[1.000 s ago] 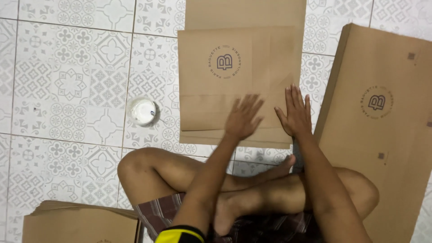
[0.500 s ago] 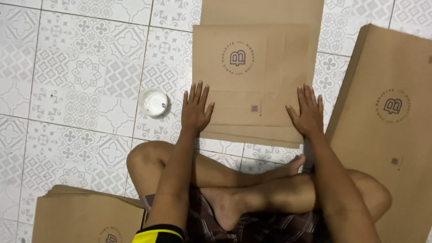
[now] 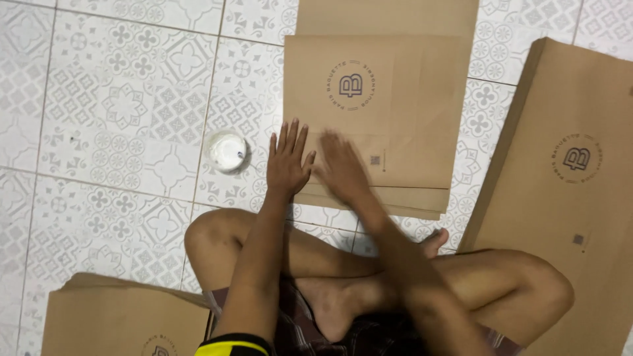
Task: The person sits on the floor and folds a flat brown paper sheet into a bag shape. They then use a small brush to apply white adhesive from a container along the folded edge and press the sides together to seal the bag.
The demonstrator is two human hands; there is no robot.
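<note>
The floor (image 3: 119, 125) is made of white tiles with grey flower shapes. A person sits on it with legs crossed.

A big stack of brown paper bags (image 3: 560, 217) lies on the right side of the floor. It reaches from the top edge down past the person's knee. Another pile of brown bags (image 3: 125, 320) lies at the bottom left, by the other knee.

In the middle, in front of the person, lies a flat brown paper bag (image 3: 395, 99) with a round mark on it. It rests on top of more brown paper. Its near end is folded up.

The left hand (image 3: 288, 161) lies flat on the left corner of the fold, fingers spread apart, holding nothing. The right hand (image 3: 343, 168) is just beside it on the same fold. It is blurry, but it looks flat and open too, with nothing in its grip.

A small round white pot (image 3: 227, 151) stands on the floor, just left of the left hand, not touching it
</note>
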